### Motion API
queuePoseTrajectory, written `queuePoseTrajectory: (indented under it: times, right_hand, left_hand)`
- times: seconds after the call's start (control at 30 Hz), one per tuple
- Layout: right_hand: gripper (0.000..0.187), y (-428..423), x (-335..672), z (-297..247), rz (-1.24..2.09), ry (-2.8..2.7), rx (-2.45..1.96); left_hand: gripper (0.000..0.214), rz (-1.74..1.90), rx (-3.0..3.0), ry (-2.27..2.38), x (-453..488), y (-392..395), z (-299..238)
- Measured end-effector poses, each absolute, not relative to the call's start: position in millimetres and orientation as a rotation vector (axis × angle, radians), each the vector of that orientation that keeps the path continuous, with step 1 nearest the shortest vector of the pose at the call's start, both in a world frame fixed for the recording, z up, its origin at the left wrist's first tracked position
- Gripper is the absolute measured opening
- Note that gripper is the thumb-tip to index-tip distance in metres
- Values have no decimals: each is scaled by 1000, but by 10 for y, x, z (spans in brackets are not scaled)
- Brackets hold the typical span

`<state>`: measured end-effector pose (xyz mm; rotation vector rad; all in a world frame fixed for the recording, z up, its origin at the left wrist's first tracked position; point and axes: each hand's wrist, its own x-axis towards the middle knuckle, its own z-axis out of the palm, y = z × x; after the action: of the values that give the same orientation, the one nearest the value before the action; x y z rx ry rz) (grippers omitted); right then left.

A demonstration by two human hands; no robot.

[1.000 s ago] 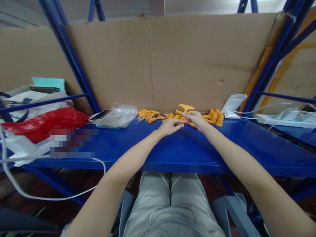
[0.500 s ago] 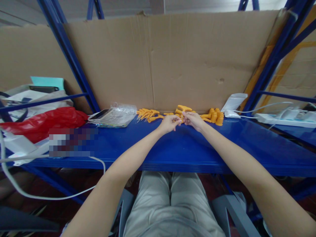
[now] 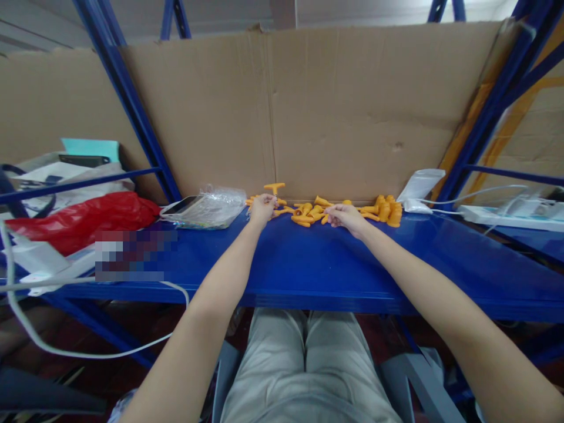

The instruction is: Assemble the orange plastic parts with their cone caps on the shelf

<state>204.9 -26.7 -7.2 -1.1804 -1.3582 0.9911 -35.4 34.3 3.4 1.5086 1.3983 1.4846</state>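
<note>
A smooth orange T-shaped piece rises crossbar-up (image 3: pixel 274 186) over the far side of the glossy blue table (image 3: pixel 299 264), its lower part pinched by the left hand (image 3: pixel 263 210). The right hand (image 3: pixel 346 217), fingers bent, is at a loose heap of curved orange pieces (image 3: pixel 307 215); I cannot tell whether it grips one. Rounded orange pieces (image 3: pixel 388 210) cluster farther right. Left lies a crinkled clear plastic packet (image 3: pixel 215 210); creased brown cardboard (image 3: pixel 335 111) walls the far side.

The single view looks forward and down from head height on the near side of the table (image 3: pixel 308 264). It sits close, spanning the table's depth.
</note>
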Motion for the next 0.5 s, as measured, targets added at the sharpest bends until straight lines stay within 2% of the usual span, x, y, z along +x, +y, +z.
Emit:
queuePoseTrajectory:
  times: [0.23,0.5]
  right_hand:
    - [19,-312,2015,-56,999,-1373,-1213]
    - [19,-333,2003,-31,987,-1371,-1219]
  left_hand:
    - [16,1354,1336,1643,-665,385,-60]
    - [14,1348,1070,1513,-707,383,-46]
